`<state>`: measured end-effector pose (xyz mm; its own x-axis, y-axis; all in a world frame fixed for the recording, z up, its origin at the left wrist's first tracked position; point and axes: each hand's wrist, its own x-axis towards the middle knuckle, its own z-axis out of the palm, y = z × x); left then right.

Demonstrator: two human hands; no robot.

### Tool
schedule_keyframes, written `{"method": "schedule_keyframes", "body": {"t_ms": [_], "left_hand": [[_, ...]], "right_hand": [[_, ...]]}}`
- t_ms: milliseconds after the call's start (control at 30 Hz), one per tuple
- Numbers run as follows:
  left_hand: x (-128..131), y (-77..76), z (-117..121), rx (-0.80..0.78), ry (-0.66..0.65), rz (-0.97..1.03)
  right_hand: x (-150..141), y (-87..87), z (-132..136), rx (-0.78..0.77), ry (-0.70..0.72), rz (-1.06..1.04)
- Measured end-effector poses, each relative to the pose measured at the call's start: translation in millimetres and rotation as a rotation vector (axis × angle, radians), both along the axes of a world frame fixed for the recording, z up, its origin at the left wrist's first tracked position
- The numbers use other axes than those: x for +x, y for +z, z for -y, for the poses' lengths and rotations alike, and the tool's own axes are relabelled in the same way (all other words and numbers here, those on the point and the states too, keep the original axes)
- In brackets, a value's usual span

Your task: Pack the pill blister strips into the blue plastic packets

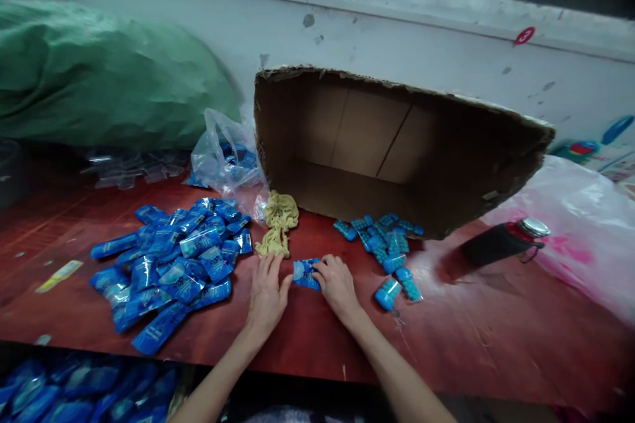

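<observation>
A flat blue printed packet (305,273) lies on the red table between my hands. My right hand (341,285) has its fingers bent and pressed on the packet's right end. My left hand (266,296) rests on the table just left of the packet, fingers stretched out and thumb apart, holding nothing. Beyond its fingertips is a crumpled yellowish cloth (278,215). To the left spreads a heap of glossy blue packets (173,271). On the right are several small blue-capped clear containers with blue contents (380,241), two of them lying nearer me.
An open cardboard box (397,195) lies on its side at the back. A dark bottle (491,251) leans at the right beside a plastic bag (585,225). Behind the heap are a clear bag (223,158) and a green sack (109,79). More blue packets (84,390) sit below the table's edge.
</observation>
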<state>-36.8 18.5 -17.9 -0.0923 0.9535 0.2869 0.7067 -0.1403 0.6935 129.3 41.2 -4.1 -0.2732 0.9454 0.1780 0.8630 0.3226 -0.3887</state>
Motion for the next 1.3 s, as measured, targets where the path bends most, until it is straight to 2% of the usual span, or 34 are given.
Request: {"method": "schedule_keyframes", "body": {"t_ms": [67,133,267,367,467,600,667,700,767,933,1033,1167,1233,1300], "left_hand": [[4,4.4,6,0.022,0.004,0.102],[9,9.6,14,-0.019,0.056,0.293],[18,16.7,25,-0.334,0.194,0.749],[26,19.3,28,-0.547,0.123,1.005],[29,20.7,27,-0.586,0.077,1.140],[27,20.0,29,-0.518,0.118,1.056],[27,18.5,30,-0.457,0.166,0.944],[28,17.4,30,-0.426,0.186,0.894],[30,14.8,30,-0.376,0.209,0.846],[36,8.5,23,-0.376,0.194,1.045],[37,8.0,23,-0.379,0.190,1.059],[35,9.5,28,-0.410,0.169,0.963],[30,13.0,30,-0.441,0.111,0.860],[23,18.5,28,-0.392,0.036,0.701]], "right_hand": [[-2,-8.4,5,0.019,-0.040,0.021],[-5,-10.7,9,0.036,-0.057,0.027],[-6,2.8,21,0.070,-0.052,-0.008],[-9,15.0,36,0.068,-0.001,-0.175],[-16,17.7,47,-0.033,-0.005,-0.502],[-25,10.7,48,-0.430,-0.134,-1.034],[-28,6.8,46,-0.562,-0.159,-1.166],[-29,4.8,45,-0.577,-0.175,-1.196],[-31,0.3,44,-0.555,-0.219,-1.219],[-36,-14.6,42,-0.520,-0.247,-1.215],[-41,-18.0,44,-0.467,-0.279,-1.195],[-45,-13.4,46,-0.380,-0.300,-1.179],[-44,-9.1,46,-0.375,-0.299,-1.194],[-40,-5.0,46,-0.387,-0.296,-1.221]]}}
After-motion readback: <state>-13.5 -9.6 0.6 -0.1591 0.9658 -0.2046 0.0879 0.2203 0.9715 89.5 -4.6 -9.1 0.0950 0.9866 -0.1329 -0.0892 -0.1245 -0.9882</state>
